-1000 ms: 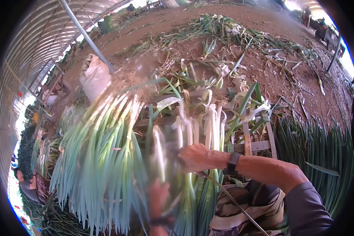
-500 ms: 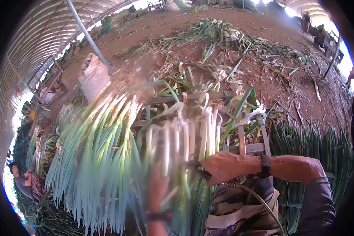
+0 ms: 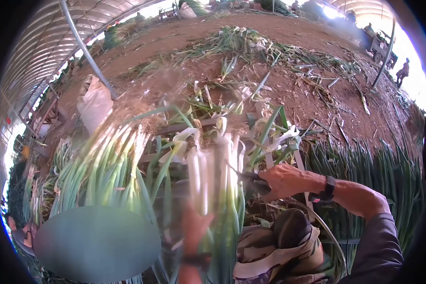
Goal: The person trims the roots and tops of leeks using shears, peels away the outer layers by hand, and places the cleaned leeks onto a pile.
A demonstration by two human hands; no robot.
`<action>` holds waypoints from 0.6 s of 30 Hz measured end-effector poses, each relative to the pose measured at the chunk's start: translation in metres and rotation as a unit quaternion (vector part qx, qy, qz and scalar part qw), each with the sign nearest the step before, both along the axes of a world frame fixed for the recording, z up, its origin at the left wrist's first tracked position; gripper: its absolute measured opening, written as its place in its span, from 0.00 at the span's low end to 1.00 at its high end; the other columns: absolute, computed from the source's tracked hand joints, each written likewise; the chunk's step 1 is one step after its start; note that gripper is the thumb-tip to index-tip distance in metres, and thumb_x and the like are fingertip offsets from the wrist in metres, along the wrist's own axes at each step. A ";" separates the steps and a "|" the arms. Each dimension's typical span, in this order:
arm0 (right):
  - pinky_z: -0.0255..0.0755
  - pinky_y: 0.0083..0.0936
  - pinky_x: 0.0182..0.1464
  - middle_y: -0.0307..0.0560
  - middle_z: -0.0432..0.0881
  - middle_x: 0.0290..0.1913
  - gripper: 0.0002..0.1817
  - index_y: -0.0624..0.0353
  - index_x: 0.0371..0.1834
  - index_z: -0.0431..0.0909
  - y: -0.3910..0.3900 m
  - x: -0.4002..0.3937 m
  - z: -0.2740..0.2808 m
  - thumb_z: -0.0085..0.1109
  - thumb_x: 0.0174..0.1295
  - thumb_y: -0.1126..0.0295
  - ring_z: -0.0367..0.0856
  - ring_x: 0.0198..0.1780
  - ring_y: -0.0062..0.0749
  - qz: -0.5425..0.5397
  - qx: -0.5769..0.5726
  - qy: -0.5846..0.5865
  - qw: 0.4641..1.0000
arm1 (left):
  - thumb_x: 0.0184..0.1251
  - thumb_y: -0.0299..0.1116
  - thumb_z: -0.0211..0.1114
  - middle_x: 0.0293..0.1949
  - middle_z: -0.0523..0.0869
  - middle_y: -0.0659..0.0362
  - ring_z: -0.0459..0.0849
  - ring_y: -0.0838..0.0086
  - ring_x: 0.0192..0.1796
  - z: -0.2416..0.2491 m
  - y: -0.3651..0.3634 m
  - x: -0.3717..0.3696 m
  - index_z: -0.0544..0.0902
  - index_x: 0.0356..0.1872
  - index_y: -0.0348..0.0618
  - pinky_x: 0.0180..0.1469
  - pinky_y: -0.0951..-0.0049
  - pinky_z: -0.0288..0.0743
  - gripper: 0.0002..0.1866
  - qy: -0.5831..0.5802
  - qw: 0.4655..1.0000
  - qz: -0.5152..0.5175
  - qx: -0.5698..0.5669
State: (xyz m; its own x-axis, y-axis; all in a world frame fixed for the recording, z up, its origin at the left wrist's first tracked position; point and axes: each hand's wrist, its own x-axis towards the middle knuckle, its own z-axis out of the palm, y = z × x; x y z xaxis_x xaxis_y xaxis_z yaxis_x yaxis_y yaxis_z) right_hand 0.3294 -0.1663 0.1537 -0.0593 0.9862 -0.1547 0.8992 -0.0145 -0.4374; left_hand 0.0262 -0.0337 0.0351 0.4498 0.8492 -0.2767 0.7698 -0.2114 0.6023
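Note:
Peeled green onions (image 3: 232, 165) with long white stems lie side by side in front of me, roots pointing away. My left hand (image 3: 196, 227), smeared by motion, is at two pale stems (image 3: 199, 182) on the left of this group; its fingers are not clear. My right hand (image 3: 284, 180) is closed around a dark air blow gun (image 3: 254, 182), its thin nozzle pointing left at the white stems. To the left, a thick bundle of unpeeled green onions (image 3: 111, 165) lies with roots on. A smooth grey-green oval hides part of its leaves.
A slatted wooden frame (image 3: 302, 173) supports the onions. A hose (image 3: 333, 241) curves beside my camouflage-clad knee (image 3: 279, 251). More onion leaves (image 3: 369, 175) stand at right. Peelings (image 3: 241, 40) litter the soil, and a pale sack (image 3: 93, 102) leans by a metal pole (image 3: 87, 52).
The view has turned to the right. My right hand, with the air blow gun, has moved slightly up from the stems. The stems near my left hand have shifted and fewer show there.

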 end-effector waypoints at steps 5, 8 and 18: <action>0.75 0.44 0.34 0.60 0.81 0.26 0.27 0.63 0.43 0.78 -0.026 0.003 0.018 0.75 0.50 0.53 0.84 0.31 0.55 0.049 -0.076 0.079 0.993 | 0.45 0.53 0.80 0.67 0.66 0.33 0.68 0.42 0.69 -0.029 0.001 0.011 0.53 0.75 0.30 0.71 0.48 0.64 0.62 0.095 0.988 0.008 0.118; 0.74 0.44 0.34 0.61 0.82 0.28 0.29 0.63 0.46 0.79 -0.033 0.012 0.013 0.75 0.50 0.52 0.83 0.31 0.55 0.058 -0.043 0.065 0.995 | 0.45 0.49 0.79 0.64 0.70 0.35 0.72 0.42 0.66 -0.026 -0.004 0.026 0.55 0.74 0.31 0.68 0.49 0.68 0.59 0.124 0.978 0.014 0.166; 0.76 0.45 0.33 0.59 0.82 0.26 0.23 0.62 0.38 0.80 -0.058 0.021 -0.043 0.69 0.52 0.52 0.84 0.31 0.54 -0.123 0.009 0.052 0.991 | 0.46 0.40 0.75 0.54 0.82 0.37 0.82 0.43 0.56 -0.020 0.018 0.037 0.70 0.65 0.35 0.57 0.46 0.76 0.42 0.027 0.987 -0.019 0.156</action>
State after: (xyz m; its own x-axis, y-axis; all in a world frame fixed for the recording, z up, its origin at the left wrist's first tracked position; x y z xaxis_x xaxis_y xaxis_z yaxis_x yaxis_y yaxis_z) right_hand 0.3505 -0.2245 0.1104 0.1688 0.9754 -0.1420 0.8199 -0.2189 -0.5290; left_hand 0.0632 -0.0155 0.0148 0.4754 0.8793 -0.0288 0.7868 -0.4103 0.4610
